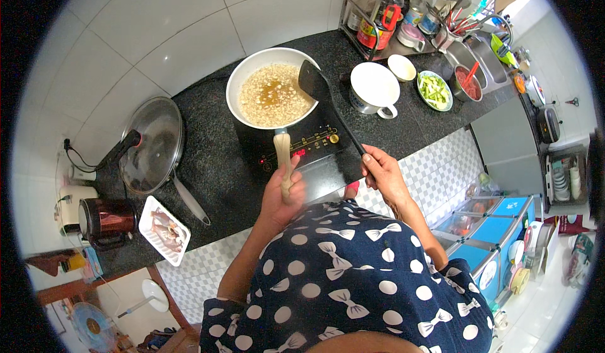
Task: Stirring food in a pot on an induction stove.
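A white frying pan (235,95) stands on a black induction cooktop (321,149) whose red display is lit. Inside it, chopped pale bits bubble in golden oil (274,93). My left hand (284,190) is wrapped around the pan's beige handle (282,149). With my right hand (385,171) I grip the end of a black spatula (314,81). Its broad blade hangs over the pan's right side, partly covering the rim there; whether it touches the contents I cannot tell.
To the right are a white enamel mug (373,86), a small bowl (401,68), a plate of cut green vegetables (434,90) and a metal bowl of red minced meat (467,86). A lidded pan (156,149), a tray of raw meat (165,230) and a kettle (106,220) stand left.
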A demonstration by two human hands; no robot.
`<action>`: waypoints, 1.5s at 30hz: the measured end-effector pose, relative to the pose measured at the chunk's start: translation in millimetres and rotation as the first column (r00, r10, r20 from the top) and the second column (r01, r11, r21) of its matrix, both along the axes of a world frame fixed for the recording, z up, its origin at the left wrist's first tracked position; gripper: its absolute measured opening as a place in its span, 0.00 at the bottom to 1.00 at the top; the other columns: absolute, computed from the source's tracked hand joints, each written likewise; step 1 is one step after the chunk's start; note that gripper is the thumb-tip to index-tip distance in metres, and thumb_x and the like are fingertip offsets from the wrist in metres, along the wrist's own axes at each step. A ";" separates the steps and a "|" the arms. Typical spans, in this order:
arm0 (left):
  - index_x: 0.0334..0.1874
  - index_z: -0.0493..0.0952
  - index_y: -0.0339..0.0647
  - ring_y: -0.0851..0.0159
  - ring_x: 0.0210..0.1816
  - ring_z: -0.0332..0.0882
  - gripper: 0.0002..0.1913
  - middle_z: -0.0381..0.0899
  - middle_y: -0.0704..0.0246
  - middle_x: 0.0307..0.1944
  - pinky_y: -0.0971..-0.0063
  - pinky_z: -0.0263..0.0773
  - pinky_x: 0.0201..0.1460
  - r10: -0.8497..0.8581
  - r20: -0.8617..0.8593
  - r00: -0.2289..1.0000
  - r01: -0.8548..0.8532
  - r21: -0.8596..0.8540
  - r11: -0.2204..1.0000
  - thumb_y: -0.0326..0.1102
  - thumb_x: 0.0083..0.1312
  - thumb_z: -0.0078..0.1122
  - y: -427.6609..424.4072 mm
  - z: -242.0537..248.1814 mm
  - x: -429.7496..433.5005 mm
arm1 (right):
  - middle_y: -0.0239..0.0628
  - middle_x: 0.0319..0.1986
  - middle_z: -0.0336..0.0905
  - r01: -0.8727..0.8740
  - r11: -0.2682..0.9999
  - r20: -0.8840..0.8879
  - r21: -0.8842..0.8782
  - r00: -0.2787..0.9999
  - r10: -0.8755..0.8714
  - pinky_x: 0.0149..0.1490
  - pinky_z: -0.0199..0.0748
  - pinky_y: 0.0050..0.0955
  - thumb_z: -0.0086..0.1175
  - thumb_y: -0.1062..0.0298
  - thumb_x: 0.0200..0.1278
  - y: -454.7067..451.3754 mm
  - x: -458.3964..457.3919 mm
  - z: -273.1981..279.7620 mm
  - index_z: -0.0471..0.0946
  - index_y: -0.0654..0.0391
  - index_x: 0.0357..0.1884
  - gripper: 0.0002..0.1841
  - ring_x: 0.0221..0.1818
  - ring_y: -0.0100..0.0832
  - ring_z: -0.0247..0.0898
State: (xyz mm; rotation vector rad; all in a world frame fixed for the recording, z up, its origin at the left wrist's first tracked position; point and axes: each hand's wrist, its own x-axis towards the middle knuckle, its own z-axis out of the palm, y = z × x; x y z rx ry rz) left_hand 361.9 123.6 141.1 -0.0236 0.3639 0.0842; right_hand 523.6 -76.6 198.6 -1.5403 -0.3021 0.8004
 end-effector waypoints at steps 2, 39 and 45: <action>0.57 0.74 0.42 0.73 0.20 0.63 0.16 0.69 0.72 0.24 0.81 0.61 0.22 -0.004 0.015 1.000 0.004 -0.008 1.000 0.42 0.75 0.47 -0.4 0.8 0.1 | 0.25 0.24 0.70 0.001 1.000 0.004 0.001 1.000 -0.001 0.20 0.57 0.14 0.47 0.62 0.74 -0.1 -0.1 -0.4 0.70 0.61 0.62 0.20 0.17 0.15 0.60; 0.59 0.73 0.41 0.71 0.21 0.66 0.17 0.70 0.71 0.24 0.80 0.64 0.23 0.004 0.025 1.000 -0.004 0.012 1.000 0.42 0.75 0.45 0.7 -6.2 -0.8 | 0.27 0.25 0.73 -0.087 0.990 0.187 -0.109 0.977 0.106 0.21 0.58 0.15 0.49 0.65 0.72 2.5 10.3 13.3 0.72 0.62 0.61 0.19 0.17 0.13 0.60; 0.59 0.72 0.42 0.72 0.21 0.65 0.17 0.69 0.72 0.24 0.80 0.64 0.23 0.002 0.022 1.000 -0.002 0.019 1.000 0.43 0.76 0.43 0.2 -5.6 -0.5 | 0.39 0.36 0.80 -0.172 0.934 0.595 -0.312 0.731 0.333 0.44 0.72 0.28 0.55 0.66 0.66 0.6 50.8 44.5 0.73 0.63 0.59 0.21 0.37 0.28 0.73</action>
